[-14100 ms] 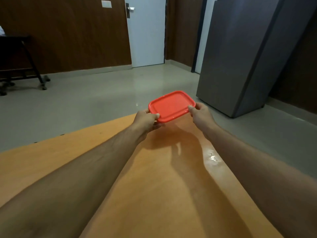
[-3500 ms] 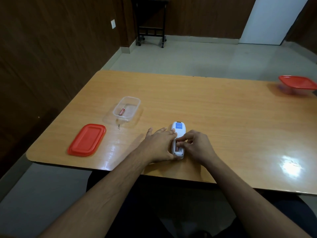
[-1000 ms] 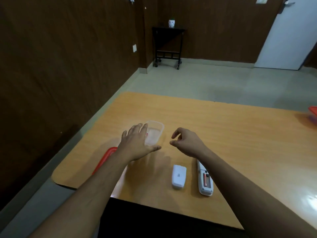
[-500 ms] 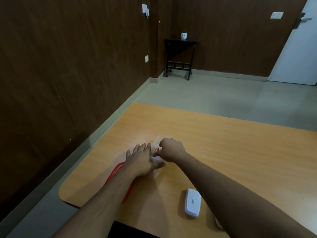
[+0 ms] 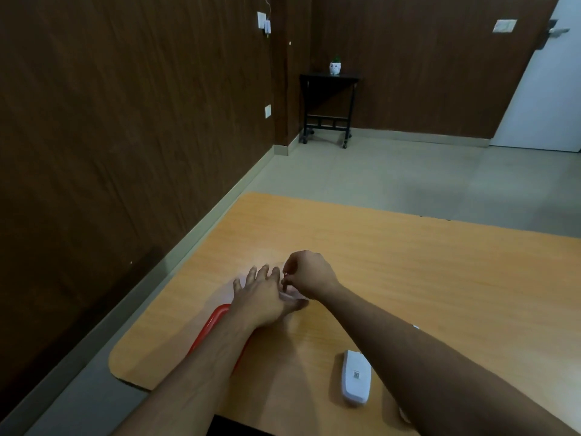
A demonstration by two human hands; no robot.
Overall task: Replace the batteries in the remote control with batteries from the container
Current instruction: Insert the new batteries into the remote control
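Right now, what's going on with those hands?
Left hand steadying clear container. Right hand pinching something small above it. Battery cover off, on table.

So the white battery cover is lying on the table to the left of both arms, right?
Not quite. In the head view the white battery cover lies on the table between the two arms, right of the left arm and just left of the right forearm.

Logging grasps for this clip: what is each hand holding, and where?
Right hand pinches something small and reddish at its fingertips, too small to identify. Left hand lies open against the clear container.
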